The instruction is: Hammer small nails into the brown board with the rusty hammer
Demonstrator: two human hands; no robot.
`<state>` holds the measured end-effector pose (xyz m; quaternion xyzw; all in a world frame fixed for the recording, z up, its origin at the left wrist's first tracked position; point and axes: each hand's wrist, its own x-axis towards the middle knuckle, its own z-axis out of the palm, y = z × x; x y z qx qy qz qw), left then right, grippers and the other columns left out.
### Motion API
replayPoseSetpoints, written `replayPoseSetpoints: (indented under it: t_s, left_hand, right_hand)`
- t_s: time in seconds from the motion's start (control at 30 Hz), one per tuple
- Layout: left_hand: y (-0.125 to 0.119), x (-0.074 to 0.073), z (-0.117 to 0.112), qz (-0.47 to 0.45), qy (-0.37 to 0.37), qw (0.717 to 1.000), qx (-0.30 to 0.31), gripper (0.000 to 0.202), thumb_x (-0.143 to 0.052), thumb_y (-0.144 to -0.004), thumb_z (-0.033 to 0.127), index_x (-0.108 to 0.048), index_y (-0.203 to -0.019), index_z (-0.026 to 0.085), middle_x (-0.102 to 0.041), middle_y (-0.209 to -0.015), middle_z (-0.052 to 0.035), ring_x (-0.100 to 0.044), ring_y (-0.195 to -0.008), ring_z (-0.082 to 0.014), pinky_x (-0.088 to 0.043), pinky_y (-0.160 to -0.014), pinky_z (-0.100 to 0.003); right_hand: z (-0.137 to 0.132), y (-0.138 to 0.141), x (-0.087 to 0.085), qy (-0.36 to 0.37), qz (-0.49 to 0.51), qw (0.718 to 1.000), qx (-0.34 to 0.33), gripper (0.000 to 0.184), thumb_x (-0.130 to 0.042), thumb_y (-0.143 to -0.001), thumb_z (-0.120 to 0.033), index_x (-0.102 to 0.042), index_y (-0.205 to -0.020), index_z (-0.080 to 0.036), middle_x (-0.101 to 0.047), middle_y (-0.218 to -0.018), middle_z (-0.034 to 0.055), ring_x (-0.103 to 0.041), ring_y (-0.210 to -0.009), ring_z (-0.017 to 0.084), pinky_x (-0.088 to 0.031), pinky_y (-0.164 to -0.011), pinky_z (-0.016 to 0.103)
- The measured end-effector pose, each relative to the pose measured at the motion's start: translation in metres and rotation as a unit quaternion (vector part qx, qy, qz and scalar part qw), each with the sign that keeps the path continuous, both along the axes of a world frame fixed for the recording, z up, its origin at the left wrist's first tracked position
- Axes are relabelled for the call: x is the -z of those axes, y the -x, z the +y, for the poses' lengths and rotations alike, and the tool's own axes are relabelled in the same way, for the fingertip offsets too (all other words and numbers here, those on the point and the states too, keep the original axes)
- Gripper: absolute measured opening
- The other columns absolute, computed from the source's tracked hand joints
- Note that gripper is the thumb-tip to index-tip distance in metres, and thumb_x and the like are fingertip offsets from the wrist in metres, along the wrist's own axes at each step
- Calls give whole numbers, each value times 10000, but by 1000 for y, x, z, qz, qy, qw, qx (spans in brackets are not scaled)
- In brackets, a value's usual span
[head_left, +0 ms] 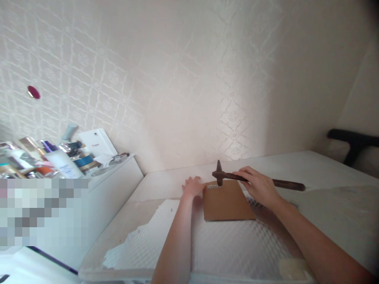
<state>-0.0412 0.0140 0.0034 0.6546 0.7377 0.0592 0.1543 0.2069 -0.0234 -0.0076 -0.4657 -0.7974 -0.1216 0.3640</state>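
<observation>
In the head view, my right hand (262, 187) is wrapped round the dark wooden handle of a hammer (288, 184). The hammer's dark metal head points left, over the top edge of a flat brown board or notebook cover (227, 203). Along that edge runs a short row of small white marks (212, 186), perhaps binding loops; the hammer head hides part of the edge. Whether the head touches the board, I cannot tell. My left hand (192, 186) lies at the board's upper left corner, fingers spread on the white surface and holding nothing.
A white textured sheet with a torn edge (145, 236) covers part of the white tabletop (328, 205). At left, a white cabinet (118, 189) bears bottles, jars and a white box (99, 142). A black chair part (353, 144) stands at right. Patterned wallpaper rises behind.
</observation>
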Motion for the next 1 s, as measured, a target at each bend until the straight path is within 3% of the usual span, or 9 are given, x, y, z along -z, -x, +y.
replayPoseSetpoints:
  t_s: [1.0]
  left_hand:
    - [0,-2,-1,5,1,1000,1,574,-439,-788,500,-434,-1315,273,-326,-1459,-131,-237,-1361,-333,-209,-1050,-559]
  right_hand:
    - [-3,1,-3,12,3,1000,7,329,-442,-867,-151,-608,-1122,-276,-626,-1058,-2,-618,-880,137,-487,-647,237]
